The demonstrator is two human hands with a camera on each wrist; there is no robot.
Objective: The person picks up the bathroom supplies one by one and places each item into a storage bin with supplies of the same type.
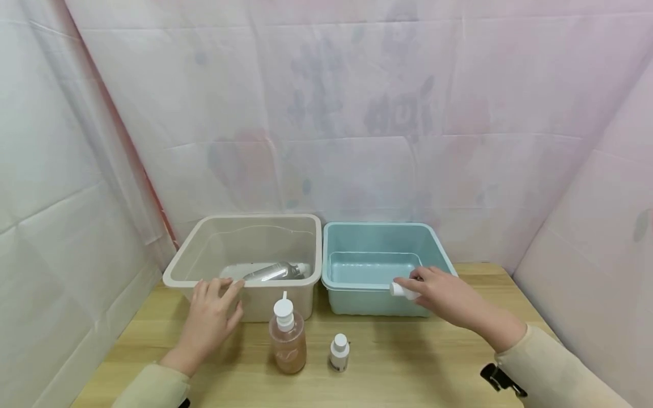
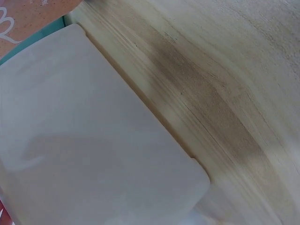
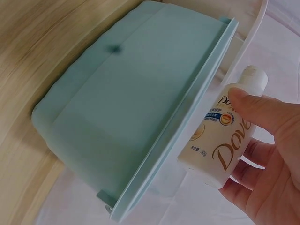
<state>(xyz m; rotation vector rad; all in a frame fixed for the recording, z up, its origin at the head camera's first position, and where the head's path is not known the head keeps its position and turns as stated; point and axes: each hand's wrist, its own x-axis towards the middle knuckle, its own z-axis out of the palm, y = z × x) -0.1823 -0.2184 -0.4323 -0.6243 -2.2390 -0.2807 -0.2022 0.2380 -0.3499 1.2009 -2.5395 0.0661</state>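
Observation:
My right hand (image 1: 446, 293) grips a small white Dove lotion bottle (image 3: 220, 133) between thumb and fingers. In the head view this bottle is tilted over the front rim of the light blue basin (image 1: 377, 300), its cap pointing left. My left hand (image 1: 210, 311) rests with loosely bent fingers at the front rim of the beige basin (image 1: 278, 306). Inside that basin lies a grey bottle (image 1: 275, 272) on its side. The left wrist view has the beige wall (image 2: 93, 122) but not the hand.
A pump bottle (image 1: 288, 348) of orange-pink liquid stands on the wooden table (image 1: 398, 374) before the beige basin. Right of it is a small white capped bottle (image 1: 339, 352). The two basins stand side by side against a patterned curtain (image 1: 357, 113).

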